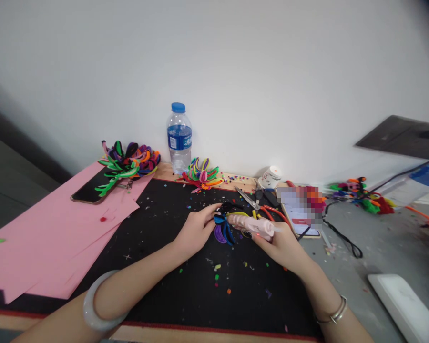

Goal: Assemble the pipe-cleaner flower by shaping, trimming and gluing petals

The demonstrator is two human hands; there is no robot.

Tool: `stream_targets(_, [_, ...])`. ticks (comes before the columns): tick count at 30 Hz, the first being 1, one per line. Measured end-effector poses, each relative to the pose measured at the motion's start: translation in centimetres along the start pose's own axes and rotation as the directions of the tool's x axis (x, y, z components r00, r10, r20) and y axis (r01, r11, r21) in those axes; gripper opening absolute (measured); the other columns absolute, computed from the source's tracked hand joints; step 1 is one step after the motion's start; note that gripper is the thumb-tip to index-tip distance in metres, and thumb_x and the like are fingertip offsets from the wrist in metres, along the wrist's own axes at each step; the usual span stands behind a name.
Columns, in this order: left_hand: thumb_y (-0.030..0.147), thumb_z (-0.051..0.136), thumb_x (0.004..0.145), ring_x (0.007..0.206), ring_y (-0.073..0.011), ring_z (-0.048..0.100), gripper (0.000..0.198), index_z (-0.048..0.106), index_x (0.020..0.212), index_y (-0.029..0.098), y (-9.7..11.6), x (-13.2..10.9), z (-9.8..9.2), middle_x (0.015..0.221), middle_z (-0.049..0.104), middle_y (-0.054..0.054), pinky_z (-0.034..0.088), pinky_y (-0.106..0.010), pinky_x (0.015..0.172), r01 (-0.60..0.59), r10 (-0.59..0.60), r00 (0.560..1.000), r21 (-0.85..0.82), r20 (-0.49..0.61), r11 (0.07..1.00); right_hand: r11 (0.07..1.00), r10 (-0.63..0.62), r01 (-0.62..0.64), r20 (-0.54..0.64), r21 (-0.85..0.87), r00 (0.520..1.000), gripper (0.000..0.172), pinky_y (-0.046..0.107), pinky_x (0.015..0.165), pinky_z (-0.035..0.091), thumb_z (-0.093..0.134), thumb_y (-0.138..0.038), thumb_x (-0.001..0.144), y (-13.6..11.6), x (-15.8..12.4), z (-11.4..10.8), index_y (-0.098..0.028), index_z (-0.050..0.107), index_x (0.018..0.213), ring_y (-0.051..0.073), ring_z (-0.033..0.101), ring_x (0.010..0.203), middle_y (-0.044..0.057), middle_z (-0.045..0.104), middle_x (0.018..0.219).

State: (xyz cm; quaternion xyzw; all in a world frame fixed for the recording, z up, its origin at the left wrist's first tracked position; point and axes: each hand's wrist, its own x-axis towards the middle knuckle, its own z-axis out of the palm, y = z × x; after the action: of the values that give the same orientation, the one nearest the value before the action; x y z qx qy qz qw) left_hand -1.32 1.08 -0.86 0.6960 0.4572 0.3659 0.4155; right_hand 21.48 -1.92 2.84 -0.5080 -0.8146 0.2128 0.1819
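Note:
Over the middle of the black mat, my left hand point(199, 226) pinches a pipe-cleaner piece point(223, 230) with blue, purple and black loops. My right hand point(281, 244) is wrapped round a pale pink glue gun point(254, 224). The gun's front end points left and is close to the loops; whether it touches them I cannot tell. Part of a yellow pipe cleaner point(239, 214) shows behind the gun. Just beyond the right hand lie scissors point(248, 197) with red-orange handles, blades pointing to the back left.
Pink paper sheets point(57, 228) lie left, bearing a dark phone point(93, 186) and a colourful pipe-cleaner bundle point(132, 159). By the wall stand a water bottle point(179, 138) and paper cup point(270, 177). Scraps litter the black mat point(186, 295). A lit phone point(296, 212) and cable point(343, 236) lie right.

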Motion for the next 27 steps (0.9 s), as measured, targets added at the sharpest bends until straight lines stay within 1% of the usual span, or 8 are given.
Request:
stream_targets(5, [0.010, 0.043, 0.076, 0.082, -0.0172, 0.064, 0.043, 0.050, 0.118, 0.017, -0.07, 0.05, -0.01, 0.088, 0.069, -0.003, 0.049, -0.028, 0.077, 0.013, -0.013, 1.000, -0.009, 0.002, 1.000, 0.998, -0.030, 0.028, -0.035, -0.048, 0.999, 0.017, 0.023, 0.057, 0.044, 0.046, -0.025, 0.082, 0.14, 0.04, -0.12, -0.017, 0.059, 0.087, 0.015, 0.057, 0.061, 0.004, 0.062, 0.070])
stream_targets(9, [0.012, 0.045, 0.076, 0.087, -0.0182, 0.064, 0.042, 0.050, 0.117, 0.017, -0.44, 0.18, 0.08, 0.092, 0.069, -0.004, 0.049, -0.029, 0.079, 0.025, -0.026, 1.000, -0.063, -0.006, 0.998, 0.996, -0.036, 0.031, -0.065, -0.082, 0.997, 0.016, 0.022, 0.051, 0.041, 0.046, -0.027, 0.080, 0.14, 0.11, -0.21, -0.016, 0.057, 0.074, 0.012, 0.052, 0.052, 0.002, 0.058, 0.062])
stream_targets(13, [0.012, 0.045, 0.076, 0.087, -0.0182, 0.064, 0.042, 0.050, 0.118, 0.017, -0.48, 0.19, 0.15, 0.093, 0.069, -0.004, 0.049, -0.029, 0.080, 0.026, -0.027, 1.000, -0.087, -0.011, 0.996, 0.999, -0.033, 0.032, -0.047, -0.009, 0.998, 0.017, 0.023, 0.055, 0.045, 0.047, -0.027, 0.080, -0.20, 0.13, -0.25, -0.019, 0.062, 0.085, 0.015, 0.057, 0.059, 0.003, 0.063, 0.066])
stream_targets(16, [0.010, 0.044, 0.076, 0.088, -0.0179, 0.064, 0.043, 0.050, 0.118, 0.018, -0.29, 0.08, 0.11, 0.094, 0.069, -0.004, 0.048, -0.029, 0.081, 0.015, -0.015, 1.000, -0.068, 0.001, 0.998, 0.999, -0.023, 0.025, -0.040, 0.035, 0.999, 0.020, 0.024, 0.059, 0.047, 0.048, -0.025, 0.079, -0.38, 0.11, -0.22, -0.019, 0.062, 0.092, 0.018, 0.061, 0.067, 0.004, 0.066, 0.071])
stream_targets(19, [0.009, 0.044, 0.075, 0.088, -0.0180, 0.064, 0.044, 0.051, 0.117, 0.017, -0.07, -0.02, 0.03, 0.094, 0.069, -0.004, 0.048, -0.030, 0.082, 0.014, -0.014, 1.000, -0.028, -0.003, 1.000, 0.999, -0.006, 0.008, -0.041, 0.040, 0.999, 0.022, 0.025, 0.061, 0.048, 0.048, -0.024, 0.080, -0.36, 0.07, -0.15, -0.019, 0.061, 0.096, 0.018, 0.061, 0.069, 0.004, 0.067, 0.076])
stream_targets(21, [0.008, 0.044, 0.074, 0.089, -0.0185, 0.063, 0.044, 0.052, 0.116, 0.017, 0.00, -0.01, 0.04, 0.095, 0.069, -0.004, 0.047, -0.031, 0.083, 0.018, -0.018, 1.000, -0.036, -0.008, 0.999, 1.000, -0.004, 0.006, -0.046, 0.030, 0.999, 0.021, 0.025, 0.061, 0.048, 0.048, -0.024, 0.080, -0.28, 0.05, -0.14, -0.019, 0.061, 0.096, 0.018, 0.062, 0.070, 0.005, 0.067, 0.077])
stream_targets(24, [0.010, 0.048, 0.075, 0.089, -0.0197, 0.063, 0.041, 0.053, 0.115, 0.018, -0.07, 0.14, 0.19, 0.093, 0.068, -0.004, 0.050, -0.033, 0.080, 0.068, -0.068, 0.998, -0.171, 0.007, 0.983, 1.000, -0.018, 0.018, -0.068, 0.004, 0.998, 0.021, 0.025, 0.063, 0.048, 0.049, -0.024, 0.080, -0.20, 0.05, -0.22, -0.018, 0.061, 0.096, 0.019, 0.062, 0.073, 0.005, 0.067, 0.077])
stream_targets(27, [0.017, 0.051, 0.076, 0.087, -0.0200, 0.063, 0.038, 0.051, 0.114, 0.017, -0.30, 0.34, 0.41, 0.096, 0.067, -0.005, 0.053, -0.034, 0.075, 0.161, -0.140, 0.987, -0.391, 0.081, 0.906, 0.999, -0.032, 0.031, -0.082, -0.013, 0.996, 0.023, 0.026, 0.066, 0.047, 0.048, -0.023, 0.080, -0.15, 0.04, -0.36, -0.017, 0.060, 0.098, 0.019, 0.061, 0.075, 0.006, 0.066, 0.081])
